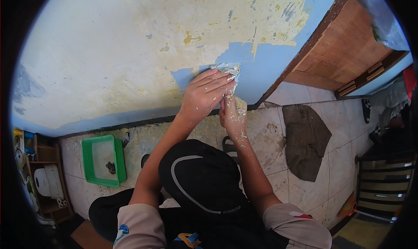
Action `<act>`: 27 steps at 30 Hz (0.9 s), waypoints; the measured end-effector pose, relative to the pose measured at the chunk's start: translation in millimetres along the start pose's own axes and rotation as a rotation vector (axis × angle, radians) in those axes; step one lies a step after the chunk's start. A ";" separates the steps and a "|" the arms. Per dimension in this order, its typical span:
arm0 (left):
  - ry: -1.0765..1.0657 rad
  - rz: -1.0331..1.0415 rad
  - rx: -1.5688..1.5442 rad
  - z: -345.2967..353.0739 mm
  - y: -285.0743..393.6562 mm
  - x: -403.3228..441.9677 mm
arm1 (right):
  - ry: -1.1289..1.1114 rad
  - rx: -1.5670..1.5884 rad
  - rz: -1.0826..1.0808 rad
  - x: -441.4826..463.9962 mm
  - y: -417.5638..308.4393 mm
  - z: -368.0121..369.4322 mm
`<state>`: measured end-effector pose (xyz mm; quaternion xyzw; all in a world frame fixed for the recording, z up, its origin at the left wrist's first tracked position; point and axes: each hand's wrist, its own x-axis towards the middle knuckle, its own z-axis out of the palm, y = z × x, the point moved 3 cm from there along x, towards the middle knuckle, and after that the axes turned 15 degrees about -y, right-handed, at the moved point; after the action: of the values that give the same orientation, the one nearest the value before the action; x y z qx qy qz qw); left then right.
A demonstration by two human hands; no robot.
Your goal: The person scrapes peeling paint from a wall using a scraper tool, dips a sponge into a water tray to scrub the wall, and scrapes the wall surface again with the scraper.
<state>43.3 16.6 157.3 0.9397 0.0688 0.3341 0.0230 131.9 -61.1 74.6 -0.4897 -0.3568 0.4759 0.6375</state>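
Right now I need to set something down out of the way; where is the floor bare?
The widest free patch is the tiles between the brown cloth and the slatted frame. A narrower strip lies between the green tray and the shelf. It is crowded below the right hand, with a sandal and flecks near the wall.

The tiled floor (342,118) bears a green tray (119,162) and brown cloth (307,140).
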 end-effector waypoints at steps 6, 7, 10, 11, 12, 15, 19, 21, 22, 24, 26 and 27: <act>0.014 0.002 0.013 -1.5 1.8 2.5 | 0.031 0.007 -0.010 0.7 -6.8 2.3; 0.010 -0.009 0.008 -3.3 2.0 4.3 | 0.039 0.014 -0.022 0.3 -7.4 2.0; 0.016 -0.009 0.014 -1.4 1.4 5.2 | 0.036 0.027 0.012 0.1 -5.3 1.4; 0.021 -0.001 0.022 0.0 1.1 4.7 | 0.034 0.027 0.009 -0.1 -6.1 2.1; 0.023 -0.001 0.024 0.9 1.0 3.9 | 0.040 0.042 0.020 -1.3 -6.3 2.3; 0.021 0.002 0.013 2.0 1.3 3.7 | 0.042 0.050 0.013 -1.8 -5.6 2.1; 0.019 -0.010 -0.009 0.8 1.5 3.9 | 0.038 0.033 0.016 -0.4 -3.4 -0.3; 0.017 -0.009 -0.013 0.9 1.6 3.7 | 0.032 0.040 0.009 -1.8 -6.8 0.4; 0.012 -0.013 -0.018 0.8 1.9 3.6 | 0.029 0.048 0.003 -2.4 -8.9 0.8; 0.008 -0.016 -0.023 0.2 3.3 4.1 | 0.016 0.087 0.036 -2.9 -10.2 -0.9; -0.013 -0.026 -0.036 -1.3 4.5 5.0 | 0.002 0.127 0.069 -5.0 -13.8 -1.9; -0.013 -0.025 -0.034 -2.4 4.6 5.7 | -0.008 0.123 0.123 -7.2 -17.3 -1.6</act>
<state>46.7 12.9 163.1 0.9404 0.0747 0.3290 0.0435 135.7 -69.6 90.9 -0.4687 -0.2986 0.5370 0.6346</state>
